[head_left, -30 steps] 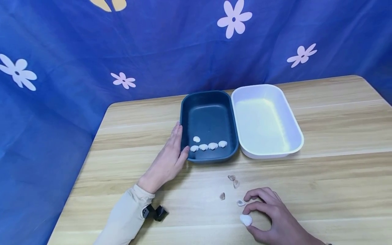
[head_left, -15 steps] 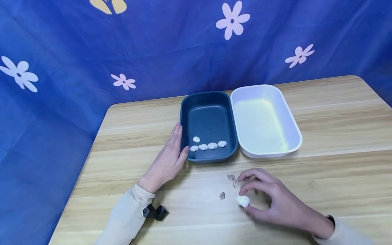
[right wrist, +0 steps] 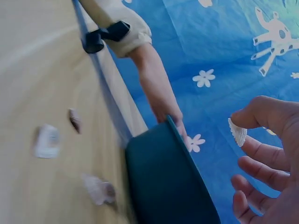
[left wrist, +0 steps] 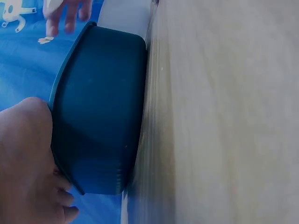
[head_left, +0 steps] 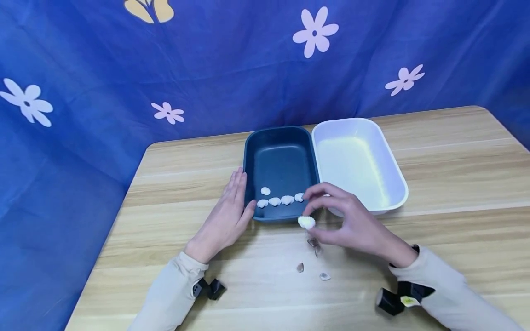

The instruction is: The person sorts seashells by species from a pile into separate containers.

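Note:
Between its thumb and fingers my right hand [head_left: 352, 223] pinches a white ribbed seashell [head_left: 306, 222], held over the near right rim of a dark blue tray [head_left: 285, 172]. The right wrist view shows the same seashell [right wrist: 238, 132] at the thumb tip. Against the tray's left side rests my left hand [head_left: 221, 218], fingers straight along the rim and thumb at the near left corner. Inside the tray, several white seashells [head_left: 287, 200] form a row along the near end, with a single seashell [head_left: 265, 191] behind the row's left end.
A white tray [head_left: 358, 161] stands right beside the dark one. Small brownish shells lie on the wooden table [head_left: 186, 184] in front, among them one shell [head_left: 300, 267] and a paler shell [head_left: 325, 276]. A blue flowered cloth [head_left: 232, 69] hangs behind.
My right hand has carried the pinched seashell from the table's front up and leftward to the dark tray's near rim. My left hand has stayed in place.

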Motion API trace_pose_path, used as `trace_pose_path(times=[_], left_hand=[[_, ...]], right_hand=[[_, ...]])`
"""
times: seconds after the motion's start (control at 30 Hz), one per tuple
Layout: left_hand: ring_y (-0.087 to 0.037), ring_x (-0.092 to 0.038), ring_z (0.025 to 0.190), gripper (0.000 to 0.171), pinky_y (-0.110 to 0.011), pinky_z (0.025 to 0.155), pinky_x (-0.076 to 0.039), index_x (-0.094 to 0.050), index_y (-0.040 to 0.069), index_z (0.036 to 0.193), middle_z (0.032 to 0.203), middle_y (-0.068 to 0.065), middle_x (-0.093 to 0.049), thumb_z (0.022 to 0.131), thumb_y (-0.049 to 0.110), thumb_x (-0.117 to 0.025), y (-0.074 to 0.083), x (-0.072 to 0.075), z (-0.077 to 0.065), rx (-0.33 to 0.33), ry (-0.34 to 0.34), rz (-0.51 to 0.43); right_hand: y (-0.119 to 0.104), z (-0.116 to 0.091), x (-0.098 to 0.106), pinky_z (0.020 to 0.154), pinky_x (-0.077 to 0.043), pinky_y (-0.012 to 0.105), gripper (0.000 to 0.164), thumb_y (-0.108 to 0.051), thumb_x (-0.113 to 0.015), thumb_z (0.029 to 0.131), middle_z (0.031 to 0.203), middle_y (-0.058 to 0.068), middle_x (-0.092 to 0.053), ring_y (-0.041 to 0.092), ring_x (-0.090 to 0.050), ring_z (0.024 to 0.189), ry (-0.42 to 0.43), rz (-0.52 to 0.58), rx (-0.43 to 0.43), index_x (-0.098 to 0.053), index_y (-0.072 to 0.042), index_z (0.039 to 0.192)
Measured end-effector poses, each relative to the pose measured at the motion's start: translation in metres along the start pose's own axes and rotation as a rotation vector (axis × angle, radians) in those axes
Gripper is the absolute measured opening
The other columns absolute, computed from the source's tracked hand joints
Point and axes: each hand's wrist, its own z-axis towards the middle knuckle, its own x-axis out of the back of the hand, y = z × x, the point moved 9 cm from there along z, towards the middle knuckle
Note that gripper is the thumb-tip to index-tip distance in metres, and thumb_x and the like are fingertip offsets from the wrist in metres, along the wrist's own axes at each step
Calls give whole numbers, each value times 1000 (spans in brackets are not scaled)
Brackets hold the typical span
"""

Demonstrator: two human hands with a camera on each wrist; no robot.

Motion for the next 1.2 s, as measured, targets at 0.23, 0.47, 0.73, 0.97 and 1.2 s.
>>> trace_pose_path(times=[0.23, 0.47, 0.73, 0.97, 1.2], left_hand=[[-31, -3, 147, 68, -46, 119, -10, -9, -6, 152, 160, -18, -1, 104, 38, -29, 0, 2, -1, -8, -7, 41], [-33, -6, 147, 68, -43, 119, -7, -11, -6, 152, 160, -20, -4, 104, 40, -29, 0, 2, -2, -9, -8, 58], [-32, -6, 147, 68, -43, 119, -7, -11, -6, 152, 160, -19, -5, 104, 40, -29, 0, 2, -1, -6, -11, 58], [-29, -3, 148, 68, -43, 119, -7, -10, -6, 152, 160, -19, -3, 104, 38, -30, 0, 1, 0, -4, -21, 56], [-32, -5, 147, 68, -43, 119, -8, -10, -6, 152, 160, -20, -5, 104, 39, -30, 1, 1, 0, -7, -24, 58]], right_hand=[[12, 28, -2, 94, -45, 33, 21, -9, -80, 76, 117, -1, -58, 17, -54, 110, 12, -39, -62, -71, -16, 94], [31, 49, -6, 85, -49, 43, 17, -12, -78, 77, 118, 3, -59, 21, -54, 109, 16, -73, -181, -72, -12, 93], [46, 63, -14, 85, -50, 42, 17, -13, -78, 78, 120, 7, -58, 24, -54, 106, 12, -102, -277, -72, -10, 94], [53, 72, -19, 93, -48, 41, 17, -9, -77, 79, 121, 11, -56, 29, -53, 110, -6, -193, -259, -71, -5, 94], [59, 79, -29, 101, -41, 43, 18, -9, -74, 82, 130, 16, -52, 35, -44, 119, -133, -358, -243, -70, -3, 98]])
